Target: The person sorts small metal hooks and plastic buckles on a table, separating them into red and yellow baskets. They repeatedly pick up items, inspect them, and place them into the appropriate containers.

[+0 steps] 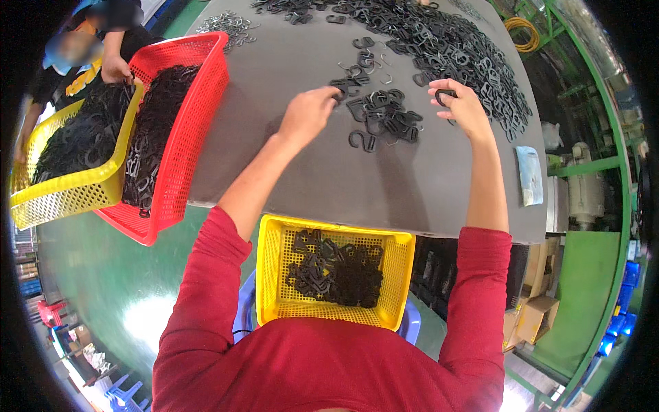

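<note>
My left hand [307, 118] is closed, its fingertips pinching a black plastic hook [338, 96] at the left side of a small pile. My right hand [465, 110] holds another black plastic hook [445, 98] between thumb and fingers, the other fingers stretched out. Between my hands lies the small pile of black hooks [384, 113] on the grey table [302, 185], with a few thin silver wire hooks [386, 69] just behind it. A large heap of black hooks [473, 62] spreads over the far right of the table.
Against my front, below the table edge, stands a yellow basket [269, 275] partly filled with black hooks. At left, a co-worker's hand [117, 69] is over a yellow basket [75, 199] beside a red basket [206, 130]. Silver hooks [230, 26] lie far left; a blue-white packet [528, 175] lies right.
</note>
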Available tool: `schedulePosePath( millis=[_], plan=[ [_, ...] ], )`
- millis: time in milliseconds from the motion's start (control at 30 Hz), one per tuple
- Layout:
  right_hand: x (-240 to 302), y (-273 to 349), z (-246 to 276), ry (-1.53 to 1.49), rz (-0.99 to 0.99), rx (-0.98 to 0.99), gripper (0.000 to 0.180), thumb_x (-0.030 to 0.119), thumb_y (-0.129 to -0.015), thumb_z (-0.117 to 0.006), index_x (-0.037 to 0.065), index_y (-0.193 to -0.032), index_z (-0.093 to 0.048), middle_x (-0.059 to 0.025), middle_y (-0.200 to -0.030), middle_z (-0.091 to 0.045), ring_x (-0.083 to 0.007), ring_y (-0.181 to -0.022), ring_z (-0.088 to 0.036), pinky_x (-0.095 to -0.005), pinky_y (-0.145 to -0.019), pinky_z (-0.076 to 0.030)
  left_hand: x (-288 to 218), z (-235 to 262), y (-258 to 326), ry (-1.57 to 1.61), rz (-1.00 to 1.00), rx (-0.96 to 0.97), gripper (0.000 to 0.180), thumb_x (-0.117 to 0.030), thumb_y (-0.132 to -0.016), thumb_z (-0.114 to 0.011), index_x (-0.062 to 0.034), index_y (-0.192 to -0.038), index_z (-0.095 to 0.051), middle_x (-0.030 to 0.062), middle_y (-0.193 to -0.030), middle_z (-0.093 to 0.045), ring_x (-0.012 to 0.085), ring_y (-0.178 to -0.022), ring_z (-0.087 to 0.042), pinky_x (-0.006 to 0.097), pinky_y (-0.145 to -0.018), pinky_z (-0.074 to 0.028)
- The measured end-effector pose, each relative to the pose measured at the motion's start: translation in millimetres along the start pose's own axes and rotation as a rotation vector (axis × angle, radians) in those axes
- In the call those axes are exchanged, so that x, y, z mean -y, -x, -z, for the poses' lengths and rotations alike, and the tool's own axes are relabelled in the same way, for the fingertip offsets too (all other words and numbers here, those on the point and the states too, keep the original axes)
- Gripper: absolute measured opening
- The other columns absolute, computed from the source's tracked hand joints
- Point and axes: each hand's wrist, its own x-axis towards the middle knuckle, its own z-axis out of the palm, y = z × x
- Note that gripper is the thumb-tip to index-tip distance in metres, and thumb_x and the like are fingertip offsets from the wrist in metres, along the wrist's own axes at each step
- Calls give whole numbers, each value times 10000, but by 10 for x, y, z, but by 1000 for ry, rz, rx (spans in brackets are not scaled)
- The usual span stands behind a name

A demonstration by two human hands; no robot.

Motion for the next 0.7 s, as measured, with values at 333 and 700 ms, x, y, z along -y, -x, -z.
schedulePosePath(
  millis=[333, 700],
  plan=[
    [-86, -376, -867, 880, 339, -19, 481, 338, -698, -747, 121, -1108, -618, -123, -1038, -622, -268, -1012, -594, -393, -851, -482, -578, -233, -96, -236, 194, 153, 423, -406, -743, -690, -25, -917, -630, 137, -908, -656, 236, -877, -623, 339, -760, -474],
    [-36, 88, -311, 250, 87, 86, 167, 123, -794, -604, 46, -936, -642, -40, -822, -668, -102, -669, -616, -265, -577, -479, -96, 414, -19, 274, 291, 317, 196, -237, -810, -669, -55, -880, -648, -21, -790, -614, 49, -750, -518, 212, -633, -389]
  ],
)
